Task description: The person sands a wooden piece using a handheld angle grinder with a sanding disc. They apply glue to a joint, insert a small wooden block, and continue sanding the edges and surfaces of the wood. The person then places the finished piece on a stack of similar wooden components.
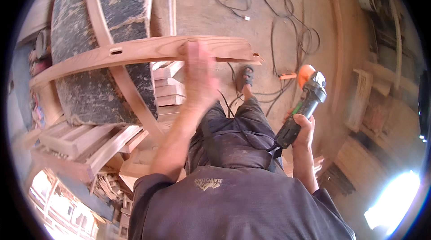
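My right hand (304,128) is wrapped round the body of a dark angle grinder (300,116), held out to my right with its head pointing away from me. An orange disc (306,74) sits on the grinder's head. My left hand (200,76), blurred by motion, lies with fingers stretched out over a long, curved wooden piece (152,49). This piece has a small slot near its middle and a notched right end. It rests across a black, scuffed bench top (123,11), crossing another curved wooden strip (128,89).
Stacked wooden parts (168,89) stand beside the bench, and a wooden frame (85,150) lies at the near left. Dark cables (294,24) loop over the dusty floor, with an orange object (288,76) among them. Boards (359,101) line the right side.
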Demonstrator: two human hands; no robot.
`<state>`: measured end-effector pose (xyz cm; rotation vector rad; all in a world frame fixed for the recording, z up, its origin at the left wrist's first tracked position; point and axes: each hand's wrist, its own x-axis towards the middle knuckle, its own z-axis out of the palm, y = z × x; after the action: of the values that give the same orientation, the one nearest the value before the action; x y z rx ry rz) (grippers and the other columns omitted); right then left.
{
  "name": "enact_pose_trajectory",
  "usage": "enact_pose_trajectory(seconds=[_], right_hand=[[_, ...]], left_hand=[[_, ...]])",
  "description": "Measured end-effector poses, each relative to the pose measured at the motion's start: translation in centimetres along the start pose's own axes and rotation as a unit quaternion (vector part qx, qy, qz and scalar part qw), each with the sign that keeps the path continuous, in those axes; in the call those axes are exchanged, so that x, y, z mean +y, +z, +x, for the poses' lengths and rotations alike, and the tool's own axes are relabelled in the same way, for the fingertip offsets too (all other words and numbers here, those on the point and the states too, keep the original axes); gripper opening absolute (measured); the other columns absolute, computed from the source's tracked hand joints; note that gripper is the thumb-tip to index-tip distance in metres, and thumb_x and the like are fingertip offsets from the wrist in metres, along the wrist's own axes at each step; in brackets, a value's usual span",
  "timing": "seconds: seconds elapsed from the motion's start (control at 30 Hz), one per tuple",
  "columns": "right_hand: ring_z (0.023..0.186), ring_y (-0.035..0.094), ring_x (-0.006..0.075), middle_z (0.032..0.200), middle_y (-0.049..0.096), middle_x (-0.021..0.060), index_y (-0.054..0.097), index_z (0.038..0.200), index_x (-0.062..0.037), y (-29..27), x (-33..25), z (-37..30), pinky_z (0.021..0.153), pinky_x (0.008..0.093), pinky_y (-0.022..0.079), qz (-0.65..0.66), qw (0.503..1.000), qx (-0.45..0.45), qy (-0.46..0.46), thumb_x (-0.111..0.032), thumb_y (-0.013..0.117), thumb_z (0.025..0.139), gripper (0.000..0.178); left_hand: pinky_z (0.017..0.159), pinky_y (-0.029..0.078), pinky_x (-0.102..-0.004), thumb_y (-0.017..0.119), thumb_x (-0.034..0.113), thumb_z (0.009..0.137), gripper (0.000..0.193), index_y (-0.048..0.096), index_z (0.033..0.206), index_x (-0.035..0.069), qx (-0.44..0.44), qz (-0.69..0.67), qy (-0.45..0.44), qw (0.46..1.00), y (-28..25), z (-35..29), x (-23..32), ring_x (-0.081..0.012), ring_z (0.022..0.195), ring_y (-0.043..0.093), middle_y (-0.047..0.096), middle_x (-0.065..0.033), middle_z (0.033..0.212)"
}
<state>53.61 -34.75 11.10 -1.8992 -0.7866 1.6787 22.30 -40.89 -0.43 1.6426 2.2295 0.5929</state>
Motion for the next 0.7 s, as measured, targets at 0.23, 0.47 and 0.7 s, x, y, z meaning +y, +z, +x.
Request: enact_pose_trajectory(seconds=[0.23,0.47,0.7], right_hand=[[0.072,0.069,0.028,0.086,0.07,0.019,0.063,0.104,0.0079,-7.2,-1.5,5.2,0.067,0.0379,0.059,0.034,0.998,-0.022,-0.054,-0.022,0.065,0.075,0.042],[0.07,0.068,0.0281,0.087,0.068,0.0182,0.06,0.106,0.0057,-14.2,-9.1,11.2,0.065,0.0357,0.058,0.061,0.983,-0.117,-0.125,-0.022,0.068,0.074,0.043],[0.079,0.068,0.0252,0.09,0.07,0.0155,0.061,0.112,0.0055,-10.9,-17.1,14.9,0.072,0.0355,0.058,0.051,0.928,-0.322,-0.183,-0.025,0.075,0.073,0.052]], left_hand=[[0.127,0.025,-0.0509,0.076,0.018,0.082,0.062,0.056,0.138,-0.001,-0.076,-0.095,0.147,0.982,3.5,-0.8,13.2,-0.0424,0.156,0.024,0.034,-0.0237,0.163],[0.094,0.05,-0.044,0.072,0.034,0.094,0.046,0.065,0.122,-0.001,-0.078,-0.358,-0.002,0.93,4.9,3.5,24.1,-0.0333,0.106,0.067,0.07,-0.0206,0.111],[0.075,0.05,-0.0302,0.056,0.048,0.108,0.041,0.067,0.108,0.009,-0.176,-0.776,-0.076,0.601,5.1,13.7,32.5,-0.0094,0.083,0.056,0.064,0.0027,0.093]])
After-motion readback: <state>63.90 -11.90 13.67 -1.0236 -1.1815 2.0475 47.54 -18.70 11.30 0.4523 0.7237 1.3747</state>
